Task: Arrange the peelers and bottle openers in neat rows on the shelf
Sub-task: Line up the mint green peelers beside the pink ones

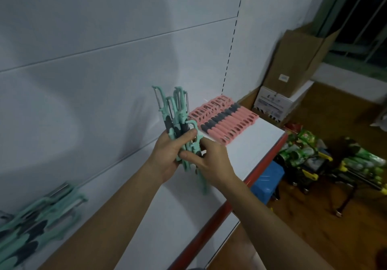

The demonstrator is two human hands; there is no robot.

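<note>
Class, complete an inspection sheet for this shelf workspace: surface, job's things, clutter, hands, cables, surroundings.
Surface: white shelf with a red front edge.
Job's things: pink row laid neatly at the far end; held bunch of green peelers, upright; blurred green pile lying at the near left.
Clutter: nothing seen.
Hands: left hand grips the bunch; right hand pinches one peeler in it.
Cables: nothing seen.
Surroundings: cardboard boxes beyond the shelf end; blue stool and green packaged goods on the floor.
</note>
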